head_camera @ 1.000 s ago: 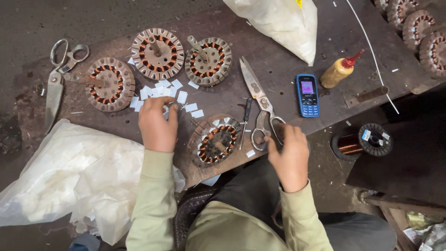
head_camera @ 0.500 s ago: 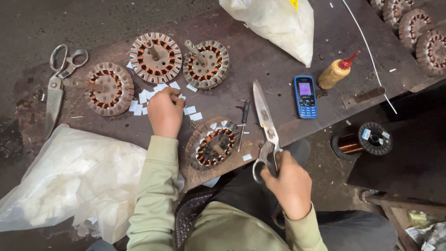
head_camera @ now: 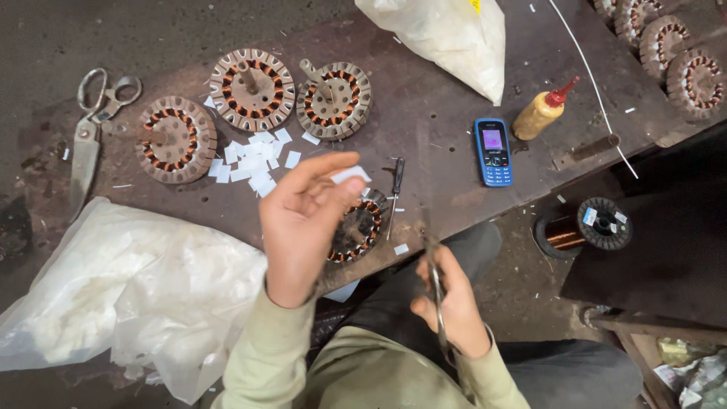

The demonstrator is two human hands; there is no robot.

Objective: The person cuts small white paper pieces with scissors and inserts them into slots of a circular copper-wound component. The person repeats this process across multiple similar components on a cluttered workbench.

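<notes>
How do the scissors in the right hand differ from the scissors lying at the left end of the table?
The scissors in the right hand are gripped by the right hand and seen edge-on, blurred; the scissors on the table lie flat and untouched. The held pair sits near the table's front edge, while the lying pair rests far left, beside a wound stator. Both are metal.

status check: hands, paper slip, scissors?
Left hand raised, pinching a white paper slip. Right hand gripping scissors, blades blurred. Stator on bench edge beneath, partly hidden.
</notes>
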